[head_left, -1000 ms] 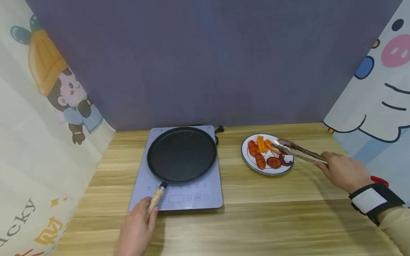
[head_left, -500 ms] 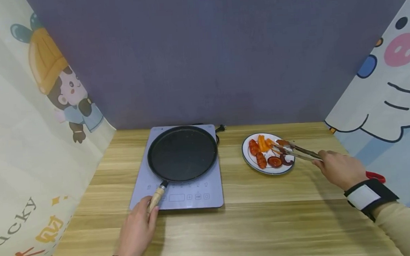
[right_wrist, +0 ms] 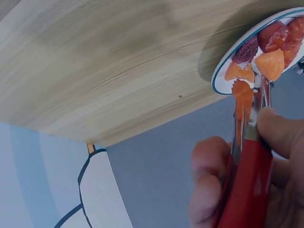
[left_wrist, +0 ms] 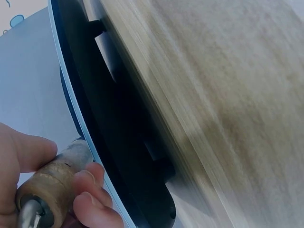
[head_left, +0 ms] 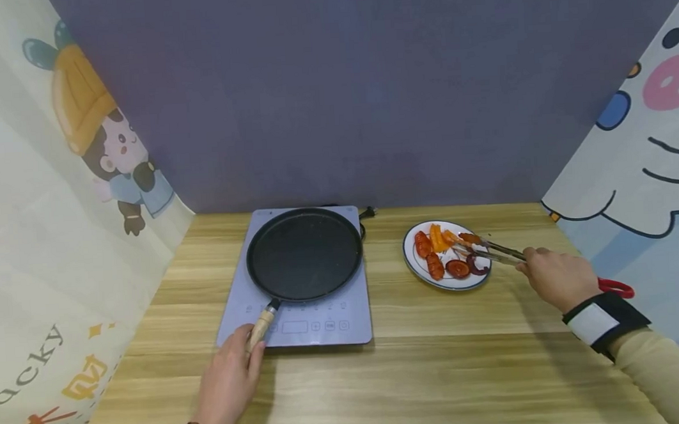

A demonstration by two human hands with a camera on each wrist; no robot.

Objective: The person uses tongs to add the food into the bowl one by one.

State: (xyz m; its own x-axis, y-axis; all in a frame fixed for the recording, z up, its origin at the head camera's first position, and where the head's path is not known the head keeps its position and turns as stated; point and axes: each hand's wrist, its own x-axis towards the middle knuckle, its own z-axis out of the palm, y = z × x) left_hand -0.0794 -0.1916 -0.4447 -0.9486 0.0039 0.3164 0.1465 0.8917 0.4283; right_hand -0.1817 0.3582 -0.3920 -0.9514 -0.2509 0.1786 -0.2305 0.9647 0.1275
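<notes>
My left hand point(head_left: 227, 381) grips the wooden handle point(head_left: 261, 325) of a flat black frying pan point(head_left: 304, 255), which sits on a pale induction cooker point(head_left: 354, 333). In the left wrist view, thumb and fingers point(left_wrist: 92, 183) curl round the handle's end. My right hand point(head_left: 562, 277) holds metal tongs with red grips point(right_wrist: 247, 185), their tips over a white plate point(head_left: 453, 285). Orange pieces point(head_left: 438, 237) lie by the tips; whether any is pinched is unclear. The plate also bears scored sausages point(head_left: 434, 266), a round reddish-brown piece point(head_left: 458, 269) and a curled purple piece point(head_left: 478, 269).
The wooden table point(head_left: 394, 382) meets a grey-purple back panel point(head_left: 357, 108). Printed cloths hang at left point(head_left: 16, 190) and right point(head_left: 662, 214). Behind the cooker lies a black power plug point(head_left: 368, 212).
My right hand has moved slightly left towards the plate, and the tongs' arms stand a little closer together. The left hand keeps its hold on the pan handle.
</notes>
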